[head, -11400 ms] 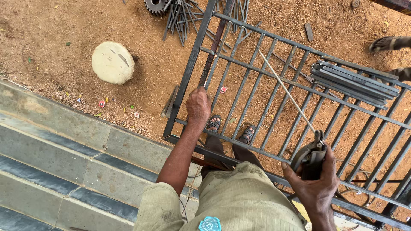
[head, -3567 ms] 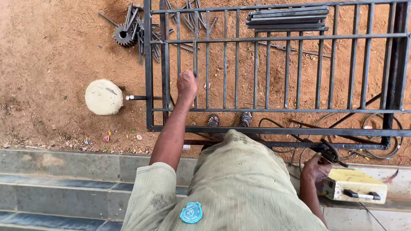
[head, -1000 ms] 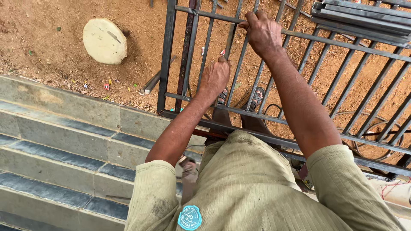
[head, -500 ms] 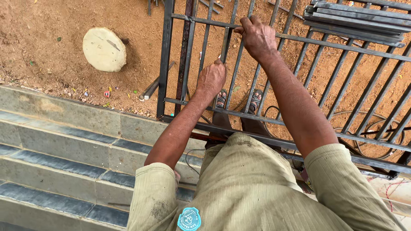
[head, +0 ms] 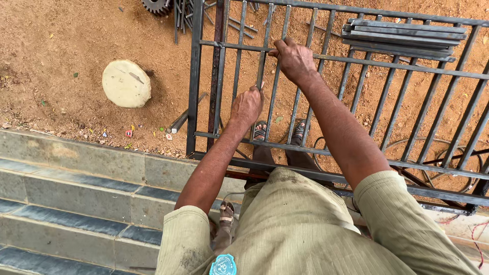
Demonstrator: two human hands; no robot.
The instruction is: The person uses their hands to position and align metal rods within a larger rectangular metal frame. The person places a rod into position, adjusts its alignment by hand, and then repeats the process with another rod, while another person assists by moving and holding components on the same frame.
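A dark metal gate frame (head: 195,91) with many upright bars lies flat over the dirt, its near edge on the step. My left hand (head: 246,106) is closed around one thin bar near the frame's middle. Further out, my right hand (head: 294,59) grips the cross rail where another bar meets it. Both arms reach forward over my olive shirt. My sandalled feet (head: 260,130) show through the bars below.
A round pale stone disc (head: 126,83) sits on the dirt to the left. A stack of flat steel bars (head: 402,35) lies on the frame at the far right. A gear and loose rods (head: 175,10) lie at the top. Grey steps (head: 76,193) run along the left. Cables (head: 443,168) curl at right.
My right hand let go of the welding tool it held earlier and came up onto the gate's cross rail. Over the last second both hands stayed on the bars, shifting only slightly.
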